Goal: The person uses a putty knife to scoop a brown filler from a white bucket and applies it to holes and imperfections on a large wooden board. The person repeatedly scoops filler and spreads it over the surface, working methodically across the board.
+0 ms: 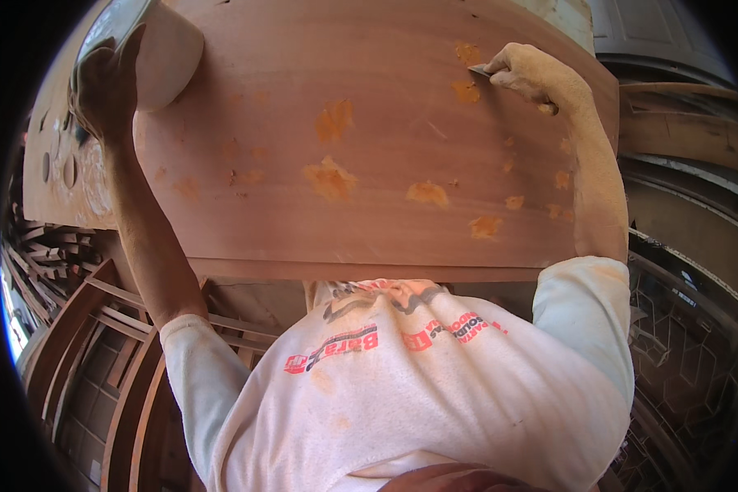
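A broad reddish-brown wooden panel (385, 230) lies in front of me, dotted with orange-tan filler patches (330, 179). My right hand (533, 75) is closed around a putty knife, its handle hidden in my fingers. The small blade (478, 70) meets the panel between two filler smears (466, 54) near the far right. At the far left, my left hand (107, 92) grips the side of a whitish round tub (170, 57). What the tub holds cannot be seen from here.
Left of the panel is a worn, stained board (78, 176) with oval marks. Wooden frames (123, 385) and stacked offcuts (53, 254) fill the lower left. On the right stand curved wooden pieces (689, 131) and a metal grille (697, 353).
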### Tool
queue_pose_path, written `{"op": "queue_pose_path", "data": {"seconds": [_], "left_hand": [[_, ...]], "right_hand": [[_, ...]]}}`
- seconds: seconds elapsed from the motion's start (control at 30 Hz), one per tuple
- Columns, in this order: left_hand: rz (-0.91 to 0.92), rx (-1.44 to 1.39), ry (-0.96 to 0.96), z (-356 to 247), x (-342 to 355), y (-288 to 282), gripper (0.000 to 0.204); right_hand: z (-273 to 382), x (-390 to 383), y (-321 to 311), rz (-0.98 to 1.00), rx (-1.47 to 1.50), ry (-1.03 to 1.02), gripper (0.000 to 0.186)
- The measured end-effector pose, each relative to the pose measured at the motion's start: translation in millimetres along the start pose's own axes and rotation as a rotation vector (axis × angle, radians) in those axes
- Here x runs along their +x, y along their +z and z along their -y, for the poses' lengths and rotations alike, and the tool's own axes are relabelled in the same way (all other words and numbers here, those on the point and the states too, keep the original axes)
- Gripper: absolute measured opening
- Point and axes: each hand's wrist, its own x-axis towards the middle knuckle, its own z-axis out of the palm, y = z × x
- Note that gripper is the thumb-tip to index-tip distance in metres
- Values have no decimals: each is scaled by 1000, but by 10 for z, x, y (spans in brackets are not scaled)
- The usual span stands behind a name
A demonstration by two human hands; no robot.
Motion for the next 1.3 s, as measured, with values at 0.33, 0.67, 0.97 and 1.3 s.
{"op": "queue_pose_path", "data": {"seconds": [0.33, 0.67, 0.97, 1.3], "left_hand": [[2, -53, -49, 156, -50, 39, 58], [221, 51, -133, 140, 99, -65, 61], [182, 55, -115, 169, 113, -10, 59], [85, 52, -4, 18, 127, -23, 62]], "right_hand": [[-34, -419, 581, -203, 148, -129, 43], [39, -504, 981, -270, 25, -128, 39], [-133, -544, 774, -223, -61, -107, 38], [111, -571, 998, -281, 194, -60, 38]]}}
